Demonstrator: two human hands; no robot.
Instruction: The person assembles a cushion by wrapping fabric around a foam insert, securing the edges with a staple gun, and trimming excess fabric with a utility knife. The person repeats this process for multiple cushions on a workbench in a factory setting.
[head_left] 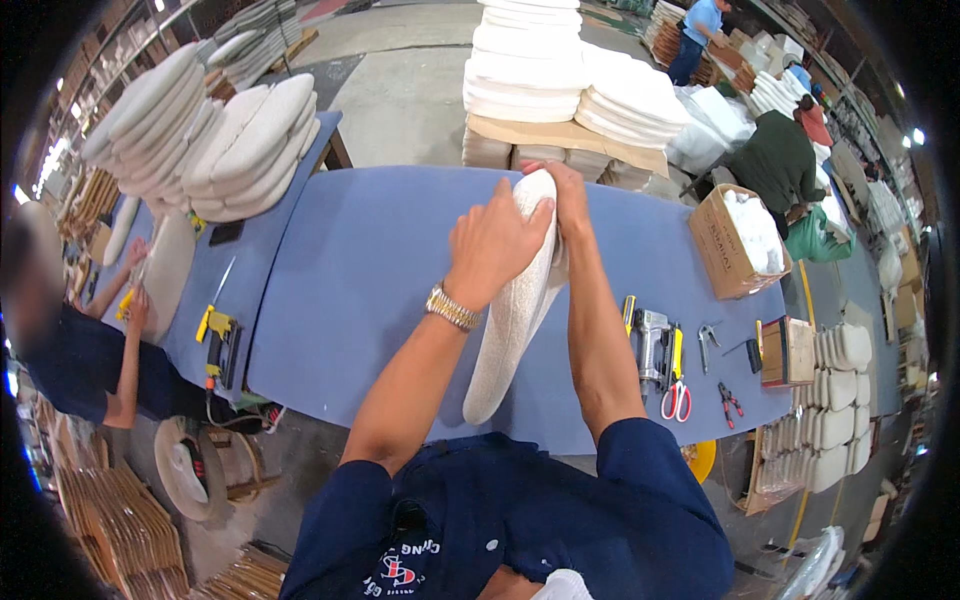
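Note:
A cream fabric-covered seat cushion (497,345) stands on its edge over the blue padded table (345,290), its long side running toward me. Near its far end, my left hand (503,232) grips it from the left, thumb pressed along the upper edge. My right hand (567,195) wraps the far end from the right, and part of its fingers is hidden behind the cushion. Both hands are closed on the same piece. A metal watch sits on my left wrist.
On the right lie a staple gun (653,345), red-handled scissors (677,400), pliers (730,404) and a cardboard box (735,245) of white stuffing. Stacked cushions (525,60) rise beyond the table. At left, a co-worker (110,350) handles another cushion near a yellow staple gun (217,340).

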